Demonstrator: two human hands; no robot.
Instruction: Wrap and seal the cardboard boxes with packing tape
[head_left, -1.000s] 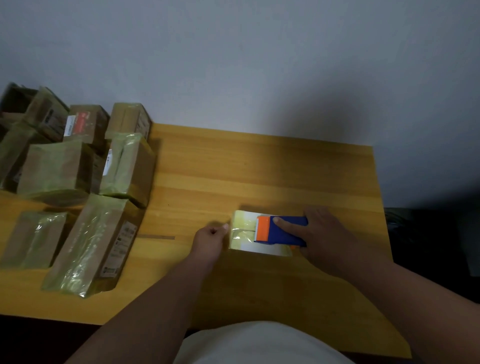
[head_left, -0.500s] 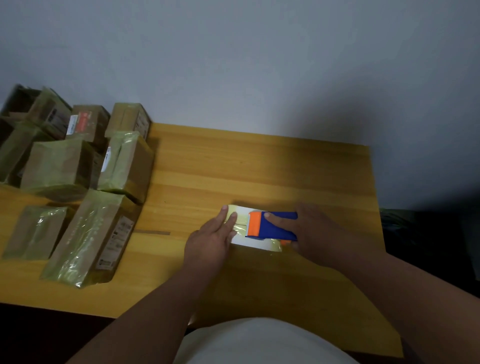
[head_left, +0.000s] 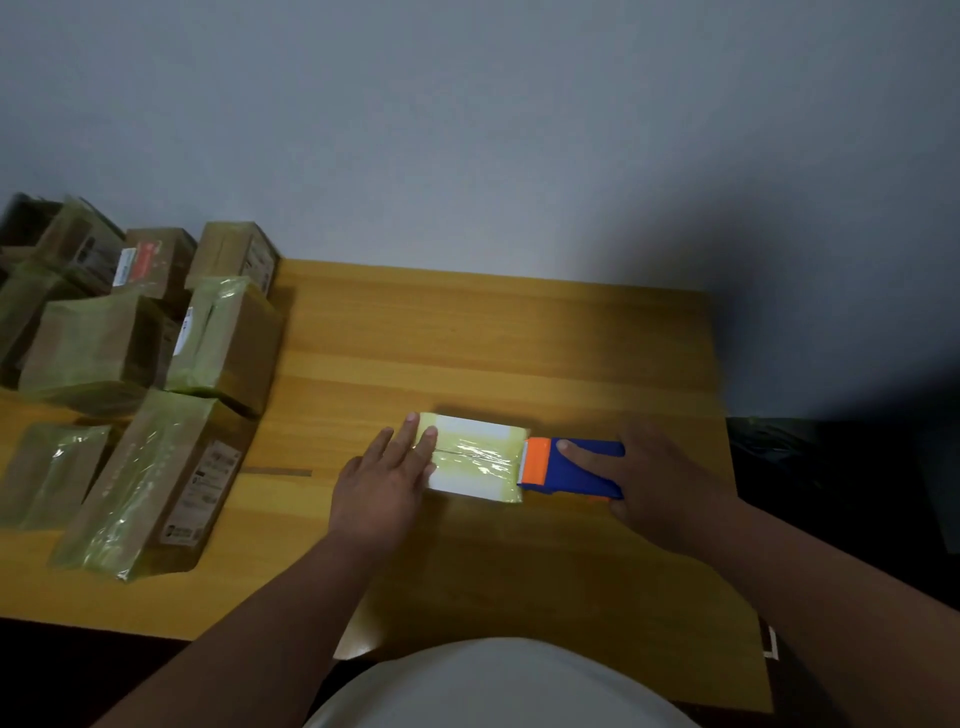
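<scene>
- Over the last second I had run the dispenser (head_left: 571, 467) off the box (head_left: 475, 457); earlier it sat on top, and now its orange head lay just past the edge on the far side from my left hand.
- My right hand (head_left: 660, 483) was clamped round the blue body, forefinger laid along the top, thumb side hidden beneath.
- My left hand (head_left: 384, 478) had changed from pinching the box's near edge to lying flat, fingers straight, pressing down the end nearest it.
- The box lay flat on the worktop (head_left: 493, 338), between my two hands and touching both the fingers and the orange head.
- A glossy yellowish strip of tape (head_left: 478, 457) covered the middle of the top face, with white showing on either side of it.
- I judged this pass laid along the top; whether the strip was cut yet I could not tell, since the blade was too small to see.
- Next, I reckoned, came tearing off and smoothing the loose end down the side.
- The wrapped boxes (head_left: 156, 467) were piled well beyond my left hand.
</scene>
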